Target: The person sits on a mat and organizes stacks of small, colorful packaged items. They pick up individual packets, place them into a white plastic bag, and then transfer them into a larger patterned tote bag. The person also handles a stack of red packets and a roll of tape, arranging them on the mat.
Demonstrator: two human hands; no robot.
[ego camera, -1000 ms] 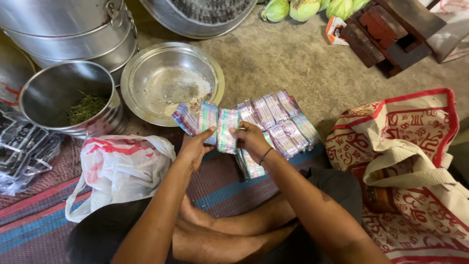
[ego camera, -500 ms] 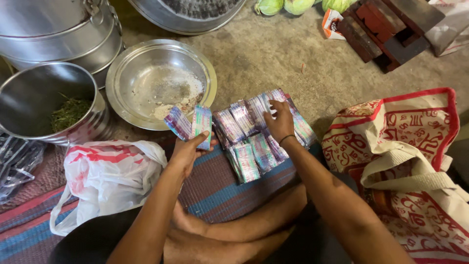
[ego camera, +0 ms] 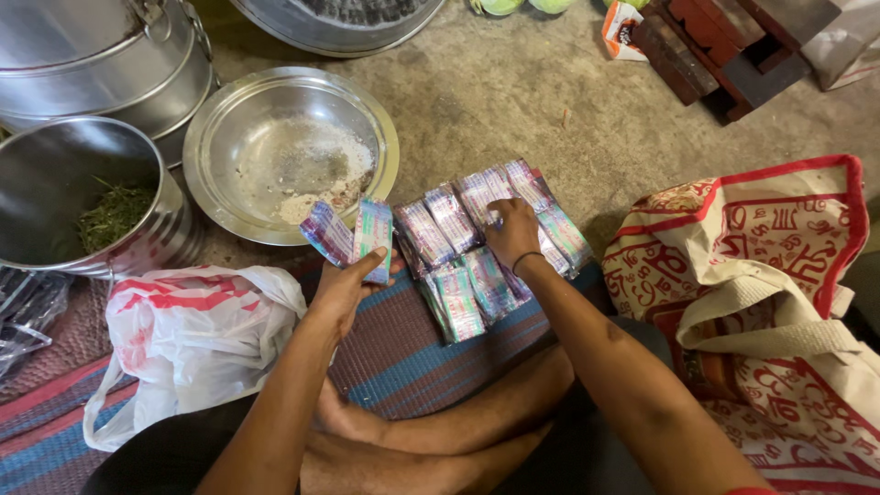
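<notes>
The left hand (ego camera: 344,284) is closed on two sachets (ego camera: 353,234), pinched between thumb and fingers and held just off the floor, near the rim of the wide metal bowl (ego camera: 385,147). A second ago both hands were together over one joined bunch of sachets; since then the left hand has drawn its two away to the left, and the bunch now lies split.

The right hand (ego camera: 515,236) rests palm down on the sachet pile (ego camera: 486,243), which is spread in a rough fan partly on the concrete floor (ego camera: 513,92) and partly on the striped mat (ego camera: 412,357). Its fingers lie curled over the far sachets; whether they pinch one or only press on the pile cannot be told.

The bowl holds a smear of pale powder. Left of it stands a steel pot (ego camera: 55,183) with green leaves inside, and behind that a larger lidded pot (ego camera: 110,55). A white and red plastic bag (ego camera: 183,339) lies near left, just beside the left forearm. A red and white cloth bag (ego camera: 761,266) sits at the right, well apart from the pile. The person's crossed legs are at the near edge.
</notes>
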